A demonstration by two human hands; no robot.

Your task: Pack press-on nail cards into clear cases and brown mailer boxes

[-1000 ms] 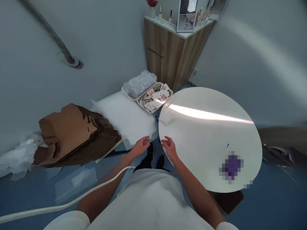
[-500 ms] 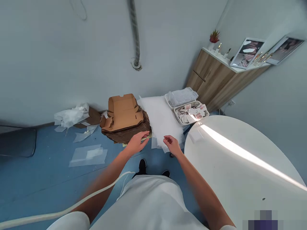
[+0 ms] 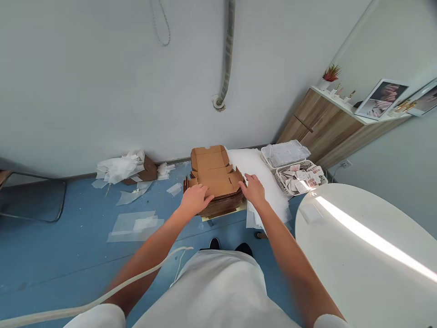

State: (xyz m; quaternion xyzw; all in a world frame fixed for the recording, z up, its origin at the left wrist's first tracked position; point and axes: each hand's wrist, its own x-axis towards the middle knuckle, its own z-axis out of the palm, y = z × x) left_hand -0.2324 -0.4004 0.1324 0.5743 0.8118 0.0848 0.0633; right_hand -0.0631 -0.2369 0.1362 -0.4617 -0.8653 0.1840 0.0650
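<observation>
A stack of flat brown cardboard boxes [image 3: 218, 207] lies in front of me, its top box [image 3: 213, 171] unfolded with the flaps raised at the sides. My left hand [image 3: 195, 199] rests at the near left corner of that top box, thumb spread away from the fingers. At the near right corner, my right hand [image 3: 254, 189] touches a side flap, its thumb and fingers also apart. Neither hand visibly clasps the cardboard. White foam sheets [image 3: 269, 180] lie right of the stack, just beyond my right hand, with thin translucent edges hanging toward me.
Right of the foam stand a white basket of printed cards [image 3: 300, 178] and a basket with clear plastic packs [image 3: 285, 153]. A round white table [image 3: 358, 255] fills the right side. Wrapping scraps [image 3: 136, 226] lie on the blue floor. A wooden cabinet [image 3: 321, 114] stands behind.
My view has swung left, so the stack sits nearer the middle. Both hands have gone from the gap in front of the stack and foam to either side of the top box.
</observation>
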